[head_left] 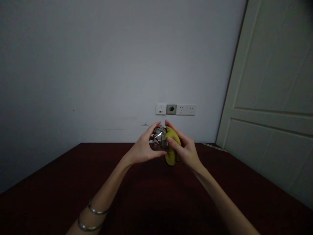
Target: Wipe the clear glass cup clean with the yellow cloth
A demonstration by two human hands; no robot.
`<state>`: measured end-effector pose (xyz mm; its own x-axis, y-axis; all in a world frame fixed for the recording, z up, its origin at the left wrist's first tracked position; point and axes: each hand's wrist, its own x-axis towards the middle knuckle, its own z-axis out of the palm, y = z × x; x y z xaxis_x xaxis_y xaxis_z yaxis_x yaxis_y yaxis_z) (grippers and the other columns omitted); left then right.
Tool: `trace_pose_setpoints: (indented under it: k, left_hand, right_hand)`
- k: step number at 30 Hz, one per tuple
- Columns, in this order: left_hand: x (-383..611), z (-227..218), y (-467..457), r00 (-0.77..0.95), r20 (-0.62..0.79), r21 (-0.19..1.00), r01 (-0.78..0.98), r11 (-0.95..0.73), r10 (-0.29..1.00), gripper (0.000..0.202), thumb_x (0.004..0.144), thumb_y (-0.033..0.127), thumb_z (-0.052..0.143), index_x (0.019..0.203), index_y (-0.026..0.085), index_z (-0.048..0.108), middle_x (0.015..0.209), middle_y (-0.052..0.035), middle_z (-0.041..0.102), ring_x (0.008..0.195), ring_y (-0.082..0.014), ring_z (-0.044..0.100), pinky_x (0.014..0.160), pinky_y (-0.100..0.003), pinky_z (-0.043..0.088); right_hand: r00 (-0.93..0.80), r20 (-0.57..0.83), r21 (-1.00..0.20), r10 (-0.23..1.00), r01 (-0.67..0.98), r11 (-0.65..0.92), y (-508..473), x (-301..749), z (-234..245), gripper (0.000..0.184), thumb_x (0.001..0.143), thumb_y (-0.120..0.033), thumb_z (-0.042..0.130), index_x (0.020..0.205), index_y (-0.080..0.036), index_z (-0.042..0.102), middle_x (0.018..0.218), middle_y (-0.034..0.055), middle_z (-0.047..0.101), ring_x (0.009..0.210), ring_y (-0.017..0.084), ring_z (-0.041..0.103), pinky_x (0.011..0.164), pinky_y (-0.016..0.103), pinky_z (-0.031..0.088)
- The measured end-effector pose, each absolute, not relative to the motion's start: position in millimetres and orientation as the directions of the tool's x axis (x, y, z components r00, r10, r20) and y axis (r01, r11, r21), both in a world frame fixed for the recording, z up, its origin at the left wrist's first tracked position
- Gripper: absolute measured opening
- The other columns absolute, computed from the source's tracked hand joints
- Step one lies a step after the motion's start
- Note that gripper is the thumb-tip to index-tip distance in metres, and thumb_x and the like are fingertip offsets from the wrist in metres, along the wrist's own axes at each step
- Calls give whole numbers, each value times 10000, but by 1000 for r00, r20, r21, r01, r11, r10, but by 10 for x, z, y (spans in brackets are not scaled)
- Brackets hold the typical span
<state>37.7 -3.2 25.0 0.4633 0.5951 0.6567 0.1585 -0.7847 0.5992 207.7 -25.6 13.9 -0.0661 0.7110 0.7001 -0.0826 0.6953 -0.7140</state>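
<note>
- Left hand (143, 148): closed, thumb and fingertips pinching a crumpled piece of clear, shiny film (160, 138) at the upper end of the fruit.
- Right hand (186, 150): closed around a yellow banana (171, 156), fingers laid across its outer side and the index fingertip pressing near the film.
- Position of the banana: held in the air between both hands, above the far middle of the dark red tabletop (73, 182) and not resting on it.
- Progress, as judged: the film sits bunched against the upper end of the banana only. The lower end shows bare yellow peel. Whether the film is going on or coming off cannot be told. Either way, the work appears partly done, with most of the visible peel uncovered.
- The peel looks closed and whole where it is visible.
- Surroundings: two bangles (94, 217) on the left forearm, a socket strip (175, 109) on the wall (97, 65) behind, and a pale door (269, 98) to the right.
</note>
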Motion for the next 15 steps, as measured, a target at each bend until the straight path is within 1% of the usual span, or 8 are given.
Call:
trace_pose_setpoints:
  k: [2,5,7,9,11,15]
  left_hand:
    - [374,246,-46,470,669,572,169,-802,576,961,617,204,785,1426,168,268,1415,-185,406,1270,-340,442,1079,-535,348]
    - [371,231,-51,511,684,510,175,-842,520,950,627,181,772,1428,174,262,1447,-182,362,1320,-346,377,1109,-546,297]
    - [368,215,-30,535,683,486,175,-856,497,948,628,178,773,1428,180,262,1450,-175,358,1327,-343,367,1117,-542,286]
    - [364,195,8,537,681,489,174,-855,498,946,628,177,772,1427,189,266,1450,-169,358,1311,-342,390,1110,-543,301]
    - [362,172,46,526,684,495,175,-851,506,940,626,169,770,1424,196,273,1454,-166,350,1295,-342,411,1100,-549,316]
    - [381,144,66,508,705,464,198,-863,495,923,635,146,753,1420,197,271,1466,-159,326,1317,-334,380,1114,-537,301]
  right_hand:
    - [-50,668,-740,743,-144,656,-239,2058,146,515,759,-361,699,1250,-272,574,1335,28,569,1246,246,513,1089,450,359]
    - [-21,562,-796,827,-286,534,-183,2025,133,537,743,-390,708,1246,-249,581,1308,56,593,1192,262,561,1040,444,422]
    - [-5,513,-814,858,-322,484,-162,2013,125,570,731,-405,713,1256,-235,573,1290,71,606,1157,266,587,1011,434,454]
    - [-7,519,-820,855,-286,496,-168,2014,124,596,711,-394,728,1263,-233,568,1277,69,616,1147,263,593,1003,432,461]
    - [-38,557,-814,830,-226,536,-195,2023,132,606,685,-362,748,1254,-244,575,1277,54,617,1154,259,585,1015,439,449]
    - [-87,582,-809,809,-160,565,-230,2046,148,591,660,-327,759,1225,-265,597,1264,25,626,1154,250,582,1035,447,427]
